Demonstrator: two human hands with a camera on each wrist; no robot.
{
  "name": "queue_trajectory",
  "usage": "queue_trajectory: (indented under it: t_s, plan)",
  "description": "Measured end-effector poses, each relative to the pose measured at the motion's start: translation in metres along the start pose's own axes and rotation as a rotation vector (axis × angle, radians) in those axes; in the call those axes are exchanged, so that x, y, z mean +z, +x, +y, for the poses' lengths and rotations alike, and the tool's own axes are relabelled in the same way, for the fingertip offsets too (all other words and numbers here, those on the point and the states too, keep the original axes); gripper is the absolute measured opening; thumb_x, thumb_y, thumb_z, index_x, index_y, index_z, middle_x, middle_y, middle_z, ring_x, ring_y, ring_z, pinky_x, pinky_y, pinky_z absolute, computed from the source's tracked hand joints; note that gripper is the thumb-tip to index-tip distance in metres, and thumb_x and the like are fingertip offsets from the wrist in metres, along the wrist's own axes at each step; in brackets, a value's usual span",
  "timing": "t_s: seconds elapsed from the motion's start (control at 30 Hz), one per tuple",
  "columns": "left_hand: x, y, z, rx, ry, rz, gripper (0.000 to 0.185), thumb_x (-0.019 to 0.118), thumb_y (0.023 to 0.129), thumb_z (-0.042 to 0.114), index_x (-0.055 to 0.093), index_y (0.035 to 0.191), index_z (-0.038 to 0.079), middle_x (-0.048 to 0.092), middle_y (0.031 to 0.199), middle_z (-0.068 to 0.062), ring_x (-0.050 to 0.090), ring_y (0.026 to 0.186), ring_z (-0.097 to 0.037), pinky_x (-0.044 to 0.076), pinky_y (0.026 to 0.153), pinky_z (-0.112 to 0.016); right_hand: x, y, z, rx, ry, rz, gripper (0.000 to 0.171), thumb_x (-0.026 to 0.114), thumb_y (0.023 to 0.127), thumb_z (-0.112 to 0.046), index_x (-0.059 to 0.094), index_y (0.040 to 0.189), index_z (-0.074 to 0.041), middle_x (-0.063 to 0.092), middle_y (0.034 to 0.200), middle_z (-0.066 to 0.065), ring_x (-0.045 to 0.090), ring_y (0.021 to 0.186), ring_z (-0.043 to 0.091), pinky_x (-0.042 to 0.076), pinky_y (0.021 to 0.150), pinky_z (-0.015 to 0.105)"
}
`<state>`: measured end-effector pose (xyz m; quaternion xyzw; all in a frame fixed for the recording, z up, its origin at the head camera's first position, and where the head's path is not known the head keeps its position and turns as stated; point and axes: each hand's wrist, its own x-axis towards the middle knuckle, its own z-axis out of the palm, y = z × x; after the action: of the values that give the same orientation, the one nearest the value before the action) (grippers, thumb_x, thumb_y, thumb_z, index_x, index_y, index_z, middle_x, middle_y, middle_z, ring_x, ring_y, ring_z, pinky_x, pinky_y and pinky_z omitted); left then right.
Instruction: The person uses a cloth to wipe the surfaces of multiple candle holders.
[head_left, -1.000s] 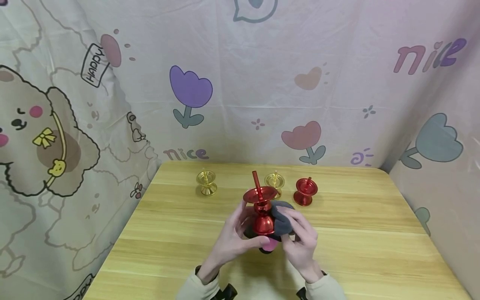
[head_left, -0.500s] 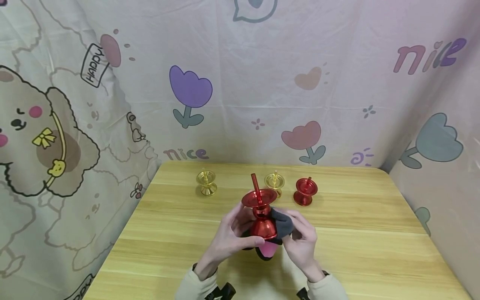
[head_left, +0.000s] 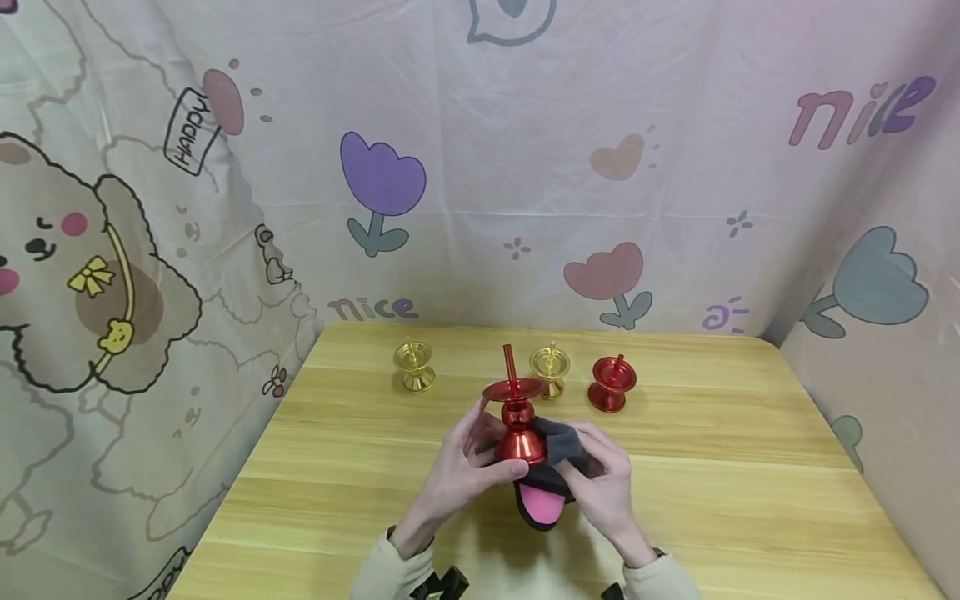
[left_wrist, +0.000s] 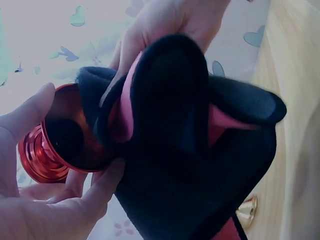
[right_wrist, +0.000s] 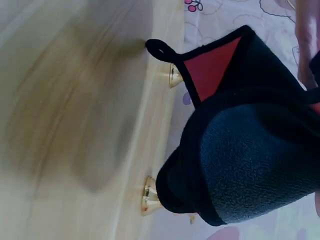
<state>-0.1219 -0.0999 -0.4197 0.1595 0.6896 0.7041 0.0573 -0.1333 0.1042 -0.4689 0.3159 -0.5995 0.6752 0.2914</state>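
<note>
My left hand grips a shiny red candle holder by its flared base, above the table. It stands nearly upright, with a shallow dish and a thin red stick on top. In the left wrist view, the hollow underside of the candle holder shows, thumb and fingers at its rim. My right hand pinches a dark grey cloth with a pink reverse and black edging against the right side of the base. Folds of the cloth hide most of the right hand in its wrist view.
Two gold candle holders and a smaller red candle holder stand along the back of the wooden table. A printed curtain hangs behind the table and on both sides.
The red candle holder has dipped, then risen slightly and shifted a little left, its tilt changing. The cloth has slid along the base, and more of its pink side hangs below.
</note>
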Motion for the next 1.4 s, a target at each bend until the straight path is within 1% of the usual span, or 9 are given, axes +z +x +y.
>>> queue_trajectory:
  t_s: [0.17, 0.3, 0.43, 0.57, 0.77, 0.87, 1.03, 1.2, 1.4]
  plan:
    - [-0.009, 0.009, -0.008, 0.002, 0.061, 0.062, 0.1, 0.085, 0.079, 0.012, 0.027, 0.16, 0.019, 0.062, 0.114, -0.016, 0.064, 0.108, -0.02, 0.054, 0.103, -0.05, -0.011, -0.006, 0.0, 0.286, 0.059, 0.075, 0.037, 0.067, 0.075, 0.026, 0.075, 0.101, 0.001, 0.074, 0.101, -0.006, 0.07, 0.095, 0.004, 0.059, 0.079, 0.018]
    - [-0.018, 0.019, -0.015, 0.001, 0.084, 0.099, 0.096, 0.085, 0.08, 0.011, 0.03, 0.158, 0.02, 0.061, 0.112, -0.018, 0.062, 0.107, -0.018, 0.053, 0.103, -0.051, -0.023, -0.009, 0.002, 0.509, 0.308, 0.159, 0.039, 0.059, 0.085, 0.022, 0.075, 0.103, -0.008, 0.075, 0.101, -0.005, 0.07, 0.092, 0.007, 0.061, 0.078, 0.021]
    - [-0.027, 0.03, -0.023, -0.018, 0.085, 0.128, 0.099, 0.085, 0.08, 0.011, 0.027, 0.16, 0.021, 0.061, 0.112, -0.016, 0.06, 0.109, -0.019, 0.056, 0.099, -0.04, -0.034, -0.014, 0.004, 0.609, 0.549, 0.185, 0.041, 0.049, 0.094, 0.017, 0.075, 0.109, -0.011, 0.074, 0.106, -0.002, 0.07, 0.095, 0.008, 0.06, 0.081, 0.021]
    - [-0.037, 0.04, -0.034, -0.005, 0.114, 0.137, 0.104, 0.085, 0.08, 0.012, 0.021, 0.162, 0.02, 0.061, 0.113, -0.016, 0.061, 0.109, -0.021, 0.057, 0.099, -0.041, -0.043, -0.018, 0.005, 0.645, 0.623, 0.17, 0.039, 0.046, 0.099, 0.011, 0.074, 0.11, -0.014, 0.072, 0.105, -0.004, 0.069, 0.095, 0.006, 0.059, 0.083, 0.019]
    - [-0.051, 0.059, -0.055, 0.019, 0.178, 0.165, 0.104, 0.085, 0.08, 0.012, 0.022, 0.162, 0.018, 0.061, 0.114, -0.018, 0.062, 0.11, -0.024, 0.056, 0.1, -0.047, -0.055, -0.025, 0.007, 0.682, 0.667, 0.084, 0.041, 0.043, 0.101, 0.009, 0.074, 0.111, -0.016, 0.069, 0.107, -0.007, 0.066, 0.098, 0.005, 0.057, 0.084, 0.018]
    - [-0.056, 0.067, -0.065, 0.014, 0.208, 0.185, 0.105, 0.085, 0.08, 0.012, 0.019, 0.162, 0.013, 0.061, 0.116, -0.02, 0.062, 0.111, -0.027, 0.054, 0.103, -0.05, -0.058, -0.027, 0.007, 0.689, 0.679, 0.056, 0.043, 0.041, 0.102, 0.009, 0.075, 0.111, -0.016, 0.069, 0.108, -0.007, 0.066, 0.097, 0.005, 0.056, 0.083, 0.019]
    - [-0.063, 0.079, -0.081, 0.005, 0.282, 0.223, 0.107, 0.086, 0.08, 0.015, 0.018, 0.162, 0.009, 0.063, 0.119, -0.021, 0.061, 0.111, -0.031, 0.05, 0.107, -0.054, -0.061, -0.028, 0.006, 0.711, 0.668, 0.079, 0.044, 0.042, 0.102, 0.009, 0.076, 0.109, -0.018, 0.07, 0.107, -0.008, 0.067, 0.095, 0.005, 0.057, 0.081, 0.018]
    - [-0.069, 0.09, -0.096, -0.01, 0.405, 0.264, 0.108, 0.087, 0.079, 0.022, 0.019, 0.161, 0.008, 0.066, 0.116, -0.02, 0.062, 0.109, -0.033, 0.052, 0.104, -0.052, -0.061, -0.027, 0.005, 0.727, 0.669, 0.101, 0.044, 0.043, 0.102, 0.008, 0.077, 0.108, -0.019, 0.07, 0.106, -0.008, 0.067, 0.095, 0.004, 0.057, 0.081, 0.017]
    - [-0.071, 0.106, -0.114, -0.034, 0.507, 0.272, 0.109, 0.087, 0.079, 0.023, 0.018, 0.161, 0.006, 0.068, 0.118, -0.023, 0.064, 0.11, -0.037, 0.05, 0.105, -0.052, -0.061, -0.027, 0.004, 0.708, 0.702, 0.091, 0.046, 0.04, 0.102, 0.009, 0.077, 0.109, -0.017, 0.071, 0.107, -0.007, 0.068, 0.095, 0.005, 0.057, 0.081, 0.018]
